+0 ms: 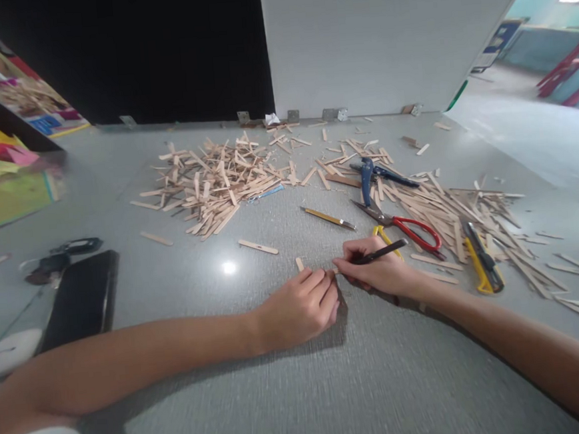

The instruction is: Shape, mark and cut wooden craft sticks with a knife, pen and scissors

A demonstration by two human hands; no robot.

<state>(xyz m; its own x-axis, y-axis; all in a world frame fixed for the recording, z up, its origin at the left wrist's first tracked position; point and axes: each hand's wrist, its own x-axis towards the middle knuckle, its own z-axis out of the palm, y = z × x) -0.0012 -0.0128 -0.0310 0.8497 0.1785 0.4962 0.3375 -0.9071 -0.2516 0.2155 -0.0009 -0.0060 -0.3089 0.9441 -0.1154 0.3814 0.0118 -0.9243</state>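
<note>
Grey tabletop [303, 390] bears a short pale wooden stick piece [300, 263], which pokes out from under the curled fingers of the left hand [299, 306] that press it flat. Touching them, the right hand [374, 272] pinches a slim dark pen [380, 252]. Marking seems to be in hand, and it calls for a stick held still. Red-handled scissors [411, 229] and heaped wooden sticks [221, 182] lie beyond.

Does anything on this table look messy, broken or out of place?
Yes: wooden sticks lie strewn across the table in two loose heaps, many cut short. A pair of red-handled scissors and a yellow utility knife lie among the right-side heap, near the right hand holding a dark pen-like tool.
</note>
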